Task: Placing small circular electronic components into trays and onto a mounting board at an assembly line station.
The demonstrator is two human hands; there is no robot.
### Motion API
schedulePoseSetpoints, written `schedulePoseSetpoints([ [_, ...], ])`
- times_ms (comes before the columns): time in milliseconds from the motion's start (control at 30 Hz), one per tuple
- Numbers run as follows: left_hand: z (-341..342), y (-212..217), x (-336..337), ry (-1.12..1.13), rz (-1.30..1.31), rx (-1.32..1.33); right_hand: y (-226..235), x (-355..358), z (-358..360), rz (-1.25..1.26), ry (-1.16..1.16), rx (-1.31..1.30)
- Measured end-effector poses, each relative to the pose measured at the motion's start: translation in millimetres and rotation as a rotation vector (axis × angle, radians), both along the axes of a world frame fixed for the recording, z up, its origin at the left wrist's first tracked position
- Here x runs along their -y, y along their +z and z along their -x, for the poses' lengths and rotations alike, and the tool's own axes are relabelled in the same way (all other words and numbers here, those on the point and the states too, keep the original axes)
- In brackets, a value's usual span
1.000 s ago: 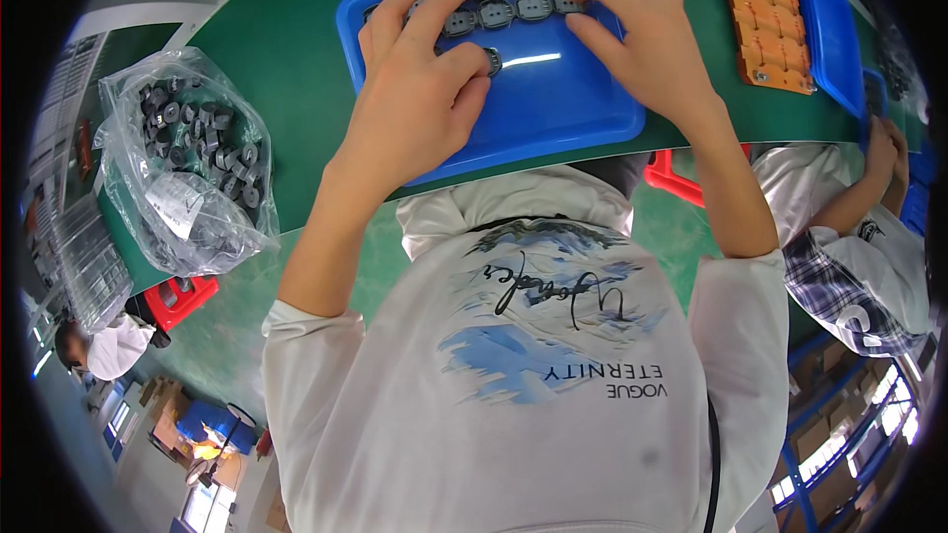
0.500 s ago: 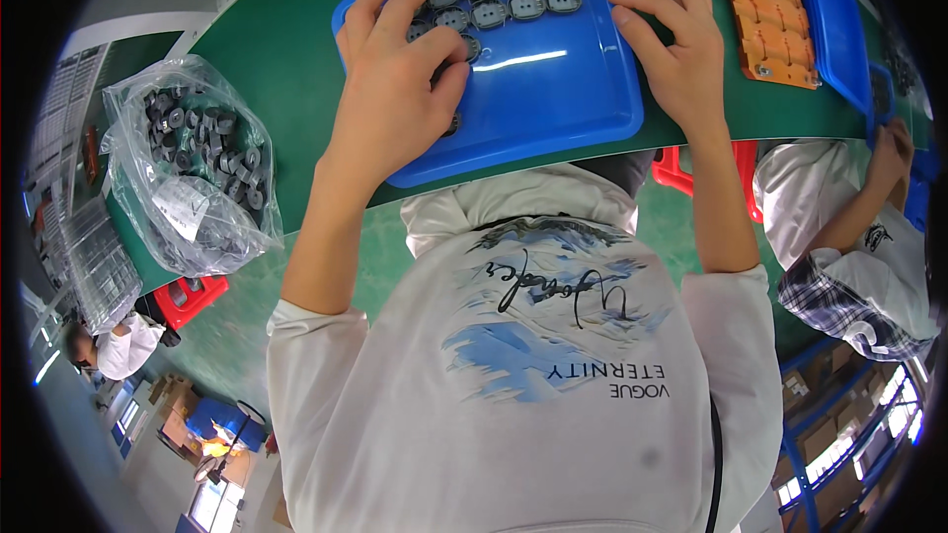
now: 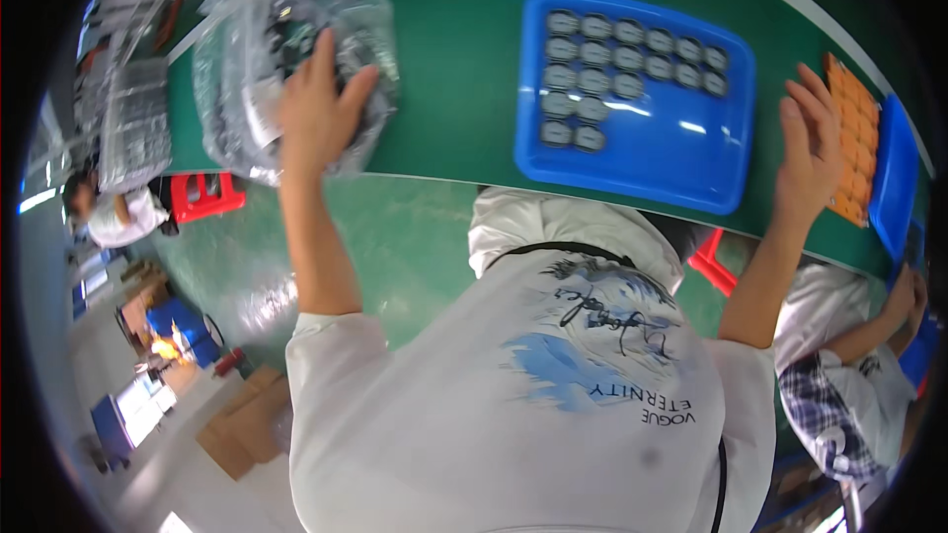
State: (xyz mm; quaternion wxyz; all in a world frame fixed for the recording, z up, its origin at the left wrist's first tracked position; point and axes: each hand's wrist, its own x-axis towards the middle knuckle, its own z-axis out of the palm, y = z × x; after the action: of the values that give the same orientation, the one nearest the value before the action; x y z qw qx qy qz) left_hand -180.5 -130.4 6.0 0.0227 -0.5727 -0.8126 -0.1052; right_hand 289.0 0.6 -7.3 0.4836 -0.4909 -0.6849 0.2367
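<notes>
My left hand (image 3: 318,114) is at the mouth of a clear plastic bag (image 3: 222,64) on the left of the table, its fingers stretched and apart. Small dark round parts (image 3: 294,35) lie inside the bag, partly hidden by the hand. A blue tray (image 3: 632,183) stands right of the middle, holding rows of small grey-and-black rounded parts (image 3: 626,57) along its far and left sides. Beyond the tray's right edge hovers my right hand (image 3: 812,153), with loosely bent fingers apart and nothing visible in them.
An orange moulded panel (image 3: 854,143) lies on the green table (image 3: 454,69) at the right, next to another blue tray (image 3: 896,168). A co-worker's hands (image 3: 907,298) are at the far right. Red stools (image 3: 205,199) stand below the table edge.
My left hand has left the parts in the blue tray and reached left onto the plastic bag. The view has shifted left, so the tray now appears farther right. My right hand is off the tray's rim.
</notes>
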Motion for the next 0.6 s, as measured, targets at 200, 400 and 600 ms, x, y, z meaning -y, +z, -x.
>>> schedulePoseSetpoints([
  [200, -22.7, 4.4, -7.9, 0.110, -0.182, 0.332, -26.7, -9.7, -27.3, 0.043, -0.103, -0.151],
  [400, -10.0, 3.3, 6.9, -0.116, 0.028, 0.313, -47.7, -4.7, -43.6, 0.116, -0.120, -0.410],
  [600, -21.0, -22.2, -57.6, 0.082, 0.008, -0.017, -41.0, 2.1, -26.2, 0.161, -0.131, -0.267],
])
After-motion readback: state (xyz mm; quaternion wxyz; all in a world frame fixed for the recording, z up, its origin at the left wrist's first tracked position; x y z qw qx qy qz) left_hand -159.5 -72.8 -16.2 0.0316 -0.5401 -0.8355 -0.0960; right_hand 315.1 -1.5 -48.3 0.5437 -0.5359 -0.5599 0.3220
